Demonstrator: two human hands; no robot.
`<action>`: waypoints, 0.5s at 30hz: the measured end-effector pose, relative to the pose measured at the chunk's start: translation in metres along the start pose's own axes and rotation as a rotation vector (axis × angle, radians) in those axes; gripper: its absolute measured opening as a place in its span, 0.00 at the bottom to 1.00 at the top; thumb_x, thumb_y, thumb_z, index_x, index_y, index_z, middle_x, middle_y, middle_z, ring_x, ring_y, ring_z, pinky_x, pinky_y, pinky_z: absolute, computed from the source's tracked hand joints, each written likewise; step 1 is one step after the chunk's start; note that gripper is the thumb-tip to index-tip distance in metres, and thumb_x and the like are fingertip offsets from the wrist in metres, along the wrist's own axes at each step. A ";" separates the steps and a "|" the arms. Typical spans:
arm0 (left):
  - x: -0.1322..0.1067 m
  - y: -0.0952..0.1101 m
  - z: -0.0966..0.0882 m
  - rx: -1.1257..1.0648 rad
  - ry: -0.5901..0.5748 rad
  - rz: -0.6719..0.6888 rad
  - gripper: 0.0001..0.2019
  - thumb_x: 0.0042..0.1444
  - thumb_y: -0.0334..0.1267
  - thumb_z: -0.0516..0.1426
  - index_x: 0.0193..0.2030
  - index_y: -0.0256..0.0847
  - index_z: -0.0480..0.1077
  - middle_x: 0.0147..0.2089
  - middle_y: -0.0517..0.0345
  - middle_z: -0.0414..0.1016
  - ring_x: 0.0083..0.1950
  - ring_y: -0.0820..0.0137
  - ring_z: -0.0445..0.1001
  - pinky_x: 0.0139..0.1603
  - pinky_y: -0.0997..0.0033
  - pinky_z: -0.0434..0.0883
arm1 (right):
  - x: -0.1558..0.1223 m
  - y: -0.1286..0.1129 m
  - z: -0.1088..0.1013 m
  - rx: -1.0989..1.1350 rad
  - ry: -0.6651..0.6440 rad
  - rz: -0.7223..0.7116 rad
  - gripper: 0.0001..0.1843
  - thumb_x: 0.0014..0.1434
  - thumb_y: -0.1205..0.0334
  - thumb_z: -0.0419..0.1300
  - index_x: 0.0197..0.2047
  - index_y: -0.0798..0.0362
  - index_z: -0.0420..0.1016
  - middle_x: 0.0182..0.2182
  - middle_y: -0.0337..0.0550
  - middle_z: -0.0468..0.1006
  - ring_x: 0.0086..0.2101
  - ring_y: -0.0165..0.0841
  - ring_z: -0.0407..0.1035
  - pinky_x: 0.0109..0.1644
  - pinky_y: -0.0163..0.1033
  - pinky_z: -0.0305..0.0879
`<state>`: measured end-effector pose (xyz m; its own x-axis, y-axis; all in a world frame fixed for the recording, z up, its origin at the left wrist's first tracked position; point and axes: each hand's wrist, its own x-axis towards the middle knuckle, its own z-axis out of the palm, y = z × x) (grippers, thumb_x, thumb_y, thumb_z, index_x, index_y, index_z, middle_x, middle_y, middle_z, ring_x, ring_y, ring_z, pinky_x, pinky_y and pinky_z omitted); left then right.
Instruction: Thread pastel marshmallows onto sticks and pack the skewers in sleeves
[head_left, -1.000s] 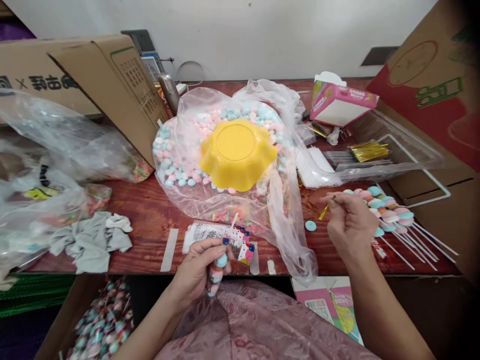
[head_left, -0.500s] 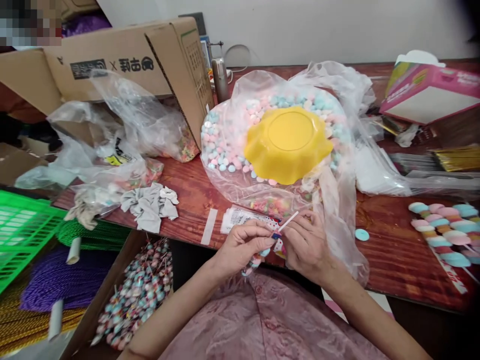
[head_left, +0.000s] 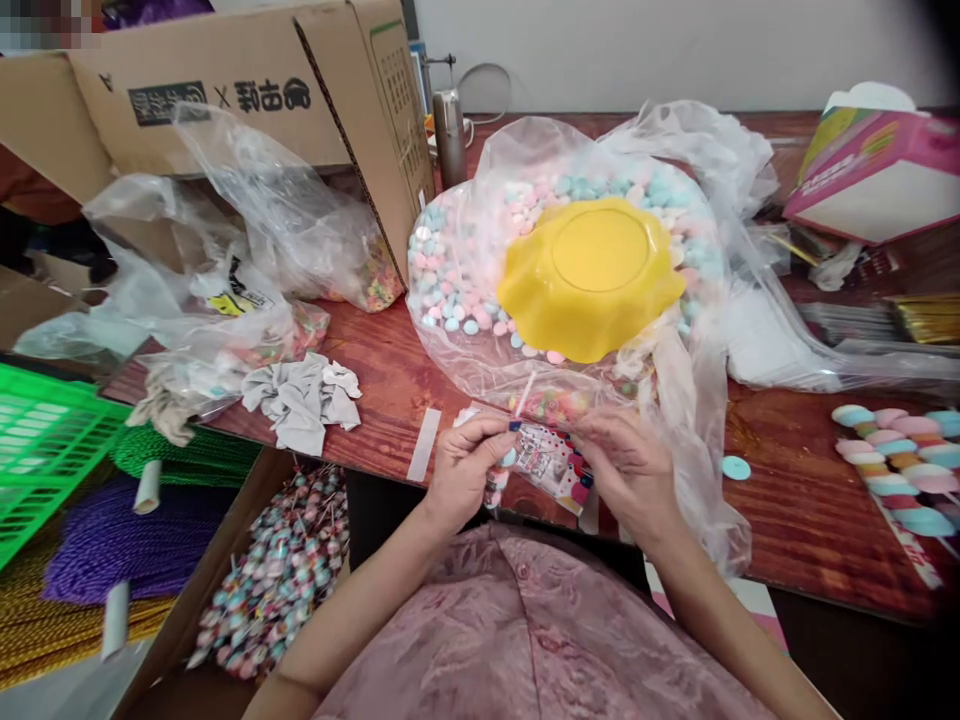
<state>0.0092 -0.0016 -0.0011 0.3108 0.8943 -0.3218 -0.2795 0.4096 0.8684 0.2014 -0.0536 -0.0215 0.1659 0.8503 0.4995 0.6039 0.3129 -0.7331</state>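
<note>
My left hand [head_left: 466,468] is closed around a candy skewer [head_left: 496,482] of pastel sweets; its white stick [head_left: 525,394] points up and away from me. My right hand [head_left: 626,468] pinches the printed wrapper bag [head_left: 547,460] that sits over the skewer's top. Both hands meet at the near edge of the red-brown wooden table [head_left: 795,500]. Just beyond them lies a big clear plastic bag of pink and blue sweets [head_left: 457,290] with an upturned yellow bowl [head_left: 592,275] on it.
Finished skewers [head_left: 892,460] lie at the right, one loose blue sweet [head_left: 736,467] near them. Crumpled grey paper [head_left: 300,398], plastic bags [head_left: 247,260] and a cardboard box [head_left: 225,90] fill the left. Below the table a box of wrapped skewers [head_left: 277,575], a green crate [head_left: 45,440].
My right hand came back from the finished skewers at the right to meet the left hand. The view swung left. The wrapper bag now sits between both hands.
</note>
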 end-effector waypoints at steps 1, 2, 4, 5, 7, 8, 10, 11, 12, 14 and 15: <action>0.000 0.003 -0.004 -0.029 0.010 -0.031 0.15 0.43 0.46 0.70 0.33 0.38 0.77 0.22 0.64 0.71 0.16 0.80 0.61 0.12 0.80 0.60 | 0.002 0.003 -0.004 -0.076 -0.027 -0.078 0.07 0.63 0.69 0.58 0.39 0.50 0.77 0.38 0.43 0.78 0.42 0.36 0.70 0.49 0.45 0.65; 0.000 0.006 -0.007 -0.054 0.019 -0.054 0.16 0.42 0.46 0.70 0.32 0.37 0.76 0.22 0.64 0.71 0.15 0.80 0.60 0.11 0.80 0.58 | 0.003 0.005 -0.007 -0.162 -0.081 -0.149 0.08 0.63 0.70 0.58 0.38 0.51 0.78 0.39 0.44 0.79 0.43 0.37 0.70 0.50 0.47 0.64; -0.001 0.011 -0.013 -0.090 0.044 -0.079 0.16 0.40 0.44 0.71 0.30 0.36 0.75 0.24 0.61 0.73 0.15 0.80 0.61 0.10 0.81 0.58 | 0.006 0.005 -0.009 -0.351 -0.220 -0.254 0.09 0.62 0.71 0.58 0.37 0.51 0.79 0.41 0.45 0.79 0.44 0.39 0.68 0.50 0.48 0.60; -0.002 0.012 -0.015 -0.100 0.055 -0.087 0.16 0.39 0.44 0.71 0.29 0.35 0.75 0.25 0.60 0.75 0.16 0.79 0.63 0.10 0.81 0.58 | 0.007 0.004 -0.008 -0.441 -0.286 -0.286 0.09 0.62 0.71 0.58 0.37 0.51 0.79 0.41 0.45 0.80 0.45 0.41 0.67 0.49 0.49 0.58; -0.005 0.012 -0.017 -0.111 0.059 -0.108 0.16 0.39 0.43 0.71 0.29 0.35 0.75 0.26 0.57 0.76 0.19 0.76 0.69 0.12 0.81 0.61 | 0.009 -0.002 -0.001 -0.590 -0.374 -0.313 0.08 0.61 0.70 0.61 0.37 0.50 0.80 0.41 0.45 0.80 0.45 0.42 0.66 0.46 0.48 0.55; -0.007 0.011 -0.016 -0.118 0.059 -0.112 0.16 0.39 0.43 0.71 0.29 0.35 0.75 0.26 0.56 0.77 0.21 0.74 0.72 0.14 0.80 0.64 | 0.010 -0.006 0.005 -0.646 -0.398 -0.317 0.06 0.60 0.69 0.62 0.36 0.50 0.81 0.40 0.44 0.80 0.44 0.42 0.65 0.44 0.47 0.53; -0.010 0.009 -0.015 -0.132 0.070 -0.113 0.16 0.39 0.43 0.71 0.30 0.35 0.75 0.28 0.56 0.78 0.24 0.72 0.75 0.17 0.78 0.68 | 0.013 -0.010 0.017 -0.719 -0.434 -0.316 0.06 0.60 0.68 0.62 0.32 0.51 0.80 0.36 0.44 0.79 0.41 0.41 0.64 0.42 0.46 0.51; -0.012 0.008 -0.015 -0.133 0.071 -0.120 0.17 0.39 0.43 0.71 0.31 0.35 0.75 0.29 0.56 0.78 0.23 0.72 0.76 0.17 0.78 0.69 | 0.013 -0.011 0.023 -0.743 -0.455 -0.317 0.07 0.61 0.68 0.61 0.31 0.52 0.79 0.34 0.44 0.78 0.40 0.40 0.64 0.42 0.45 0.51; -0.013 0.007 -0.016 -0.125 0.066 -0.133 0.17 0.40 0.45 0.71 0.32 0.35 0.75 0.28 0.56 0.78 0.22 0.73 0.74 0.16 0.79 0.67 | 0.014 -0.010 0.029 -0.762 -0.473 -0.318 0.09 0.61 0.69 0.60 0.30 0.53 0.78 0.33 0.45 0.78 0.39 0.40 0.64 0.42 0.45 0.52; -0.016 0.006 -0.019 -0.093 0.050 -0.166 0.18 0.42 0.47 0.69 0.34 0.35 0.75 0.25 0.56 0.77 0.17 0.75 0.69 0.11 0.80 0.61 | 0.013 -0.006 0.038 -0.788 -0.495 -0.319 0.10 0.61 0.73 0.57 0.30 0.55 0.76 0.33 0.47 0.77 0.39 0.40 0.64 0.42 0.45 0.54; -0.017 0.005 -0.021 -0.074 0.045 -0.177 0.19 0.43 0.48 0.69 0.35 0.35 0.74 0.24 0.57 0.76 0.14 0.76 0.65 0.09 0.80 0.58 | 0.012 -0.002 0.040 -0.794 -0.498 -0.320 0.10 0.60 0.75 0.56 0.31 0.56 0.76 0.33 0.49 0.76 0.39 0.41 0.64 0.42 0.44 0.55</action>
<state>-0.0164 -0.0108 0.0010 0.3203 0.8138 -0.4849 -0.2912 0.5717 0.7671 0.1708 -0.0273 -0.0321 -0.3330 0.9131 0.2351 0.9406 0.3390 0.0156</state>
